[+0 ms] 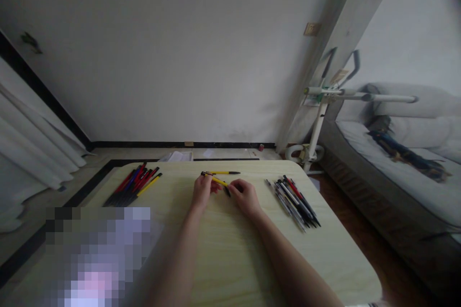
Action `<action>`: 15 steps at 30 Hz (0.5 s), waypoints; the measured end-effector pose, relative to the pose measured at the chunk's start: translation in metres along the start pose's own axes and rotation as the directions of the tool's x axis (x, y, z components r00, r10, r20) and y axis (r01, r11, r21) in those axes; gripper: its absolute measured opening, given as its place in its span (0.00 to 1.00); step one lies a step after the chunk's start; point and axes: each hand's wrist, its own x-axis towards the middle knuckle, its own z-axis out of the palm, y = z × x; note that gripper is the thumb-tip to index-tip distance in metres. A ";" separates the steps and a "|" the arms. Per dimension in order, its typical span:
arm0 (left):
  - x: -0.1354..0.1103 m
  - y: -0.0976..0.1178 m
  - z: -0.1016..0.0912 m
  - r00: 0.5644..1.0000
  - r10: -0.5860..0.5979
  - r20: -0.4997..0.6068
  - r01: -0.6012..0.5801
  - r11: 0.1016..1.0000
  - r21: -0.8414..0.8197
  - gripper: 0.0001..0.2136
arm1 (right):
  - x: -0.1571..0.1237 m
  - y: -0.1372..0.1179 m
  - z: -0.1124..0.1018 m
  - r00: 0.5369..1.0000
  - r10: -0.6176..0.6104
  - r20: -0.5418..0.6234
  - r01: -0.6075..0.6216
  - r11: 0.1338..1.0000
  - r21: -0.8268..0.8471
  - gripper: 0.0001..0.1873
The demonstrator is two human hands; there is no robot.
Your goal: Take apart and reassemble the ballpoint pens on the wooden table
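Over the far middle of the table (223, 249), my left hand (202, 193) is closed on a yellow pen (219, 181) with a dark end. My right hand (245, 195) has its fingers pinched at the pen's right end; the fingertips' exact grip is partly hidden. A small black piece (226, 192) shows just below that end, and I cannot tell whether it is joined to the pen. Just beyond my hands lies another yellow pen (225, 172) with a black tip, pointing right.
A bunch of red, blue, black and yellow pens (135, 184) lies at the table's far left. Several clear, black and red pens (293, 201) are piled on the right. A blurred-out patch (97, 259) covers the near left. Beyond stand exercise equipment (317, 129) and a sofa (396, 172).
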 end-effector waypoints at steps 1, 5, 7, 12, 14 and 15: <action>0.000 0.000 0.000 1.000 -0.004 0.002 0.004 1.000 -0.004 0.12 | 0.000 0.000 0.000 1.000 -0.001 0.003 0.001 1.000 -0.002 0.11; 0.001 0.000 0.000 1.000 -0.026 0.010 0.026 0.999 -0.018 0.12 | 0.000 -0.001 0.000 1.000 -0.003 0.005 0.003 1.000 -0.016 0.11; 0.001 0.000 -0.001 0.999 -0.033 0.020 0.033 0.999 -0.027 0.13 | 0.000 -0.002 -0.001 1.000 -0.004 0.003 0.004 1.000 -0.028 0.11; 0.001 0.000 -0.002 0.998 -0.030 0.059 0.032 0.999 -0.035 0.14 | 0.000 -0.001 -0.001 1.000 -0.005 0.007 0.006 1.000 -0.026 0.11; 0.001 -0.001 -0.002 0.997 -0.032 0.071 0.034 0.999 -0.028 0.14 | 0.000 -0.001 -0.001 1.000 -0.002 0.007 0.002 1.000 -0.019 0.11; 0.001 -0.001 -0.001 0.997 -0.033 0.074 0.035 0.999 -0.023 0.14 | 0.000 -0.001 -0.002 1.000 0.000 0.006 0.000 1.000 -0.017 0.12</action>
